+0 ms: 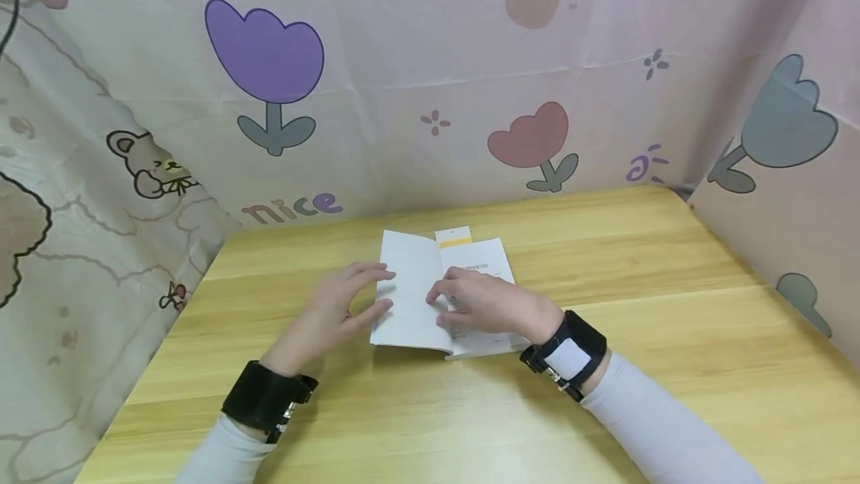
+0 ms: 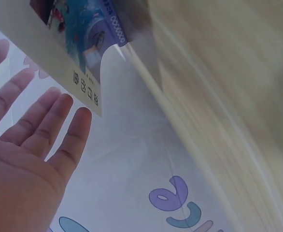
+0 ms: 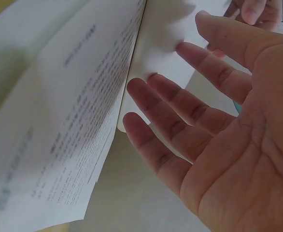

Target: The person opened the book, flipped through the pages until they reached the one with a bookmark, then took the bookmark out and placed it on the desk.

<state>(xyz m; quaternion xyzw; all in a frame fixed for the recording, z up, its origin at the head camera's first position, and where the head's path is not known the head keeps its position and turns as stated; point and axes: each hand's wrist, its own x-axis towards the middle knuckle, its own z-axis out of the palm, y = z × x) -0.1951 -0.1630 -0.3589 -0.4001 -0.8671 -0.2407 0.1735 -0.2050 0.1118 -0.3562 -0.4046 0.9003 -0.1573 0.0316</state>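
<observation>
A thin paperback book (image 1: 411, 275) lies open on the wooden table, its left side blank white and its right page (image 1: 496, 264) printed. My left hand (image 1: 336, 303) is at the book's left edge, fingers spread and fairly straight. In the left wrist view, its fingertips are close to the illustrated cover (image 2: 78, 36), which stands raised; contact is hard to tell. My right hand (image 1: 493, 303) reaches over the printed page, its fingertips against the blank side near the fold. In the right wrist view, those fingers (image 3: 163, 108) are only slightly bent and pinch nothing.
A white card with a yellow band (image 1: 455, 236) sticks out beyond the book's top edge. The wooden table (image 1: 645, 282) extends around the book. Printed cloth (image 1: 403, 43) hangs behind and along both sides of the table. Black straps (image 1: 265, 398) circle both wrists.
</observation>
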